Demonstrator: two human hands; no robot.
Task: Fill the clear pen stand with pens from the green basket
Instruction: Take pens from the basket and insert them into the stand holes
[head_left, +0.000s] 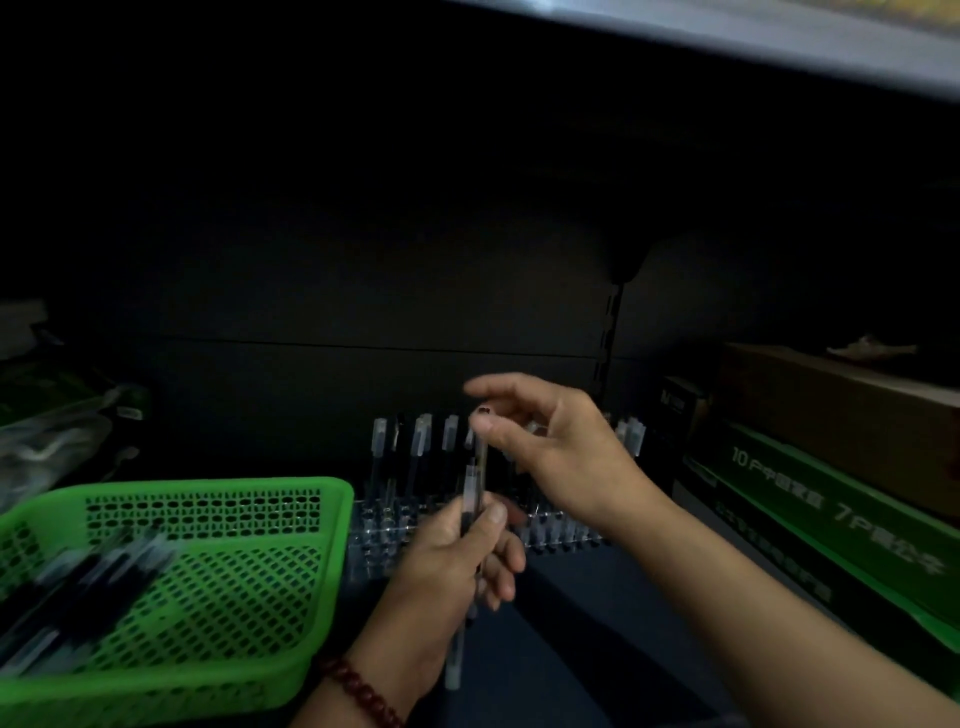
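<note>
The green basket (218, 525) sits at the lower left with several dark pens (78, 587) lying in its left part. The clear pen stand (550, 535) stands behind my hands, with several pens (415, 447) upright in its back row. My left hand (457, 566) grips a small bunch of clear-barrelled pens (470, 499) upright in front of the stand. My right hand (550, 447) hovers above them and pinches the top of one pen (482, 452) between thumb and forefinger.
Green and black printed boxes (831, 519) and a brown carton (841, 410) are stacked at the right. Plastic-wrapped packs (57, 431) lie at the far left. A dark shelf back wall (363, 291) rises behind the stand, and a shelf edge (779, 41) runs overhead.
</note>
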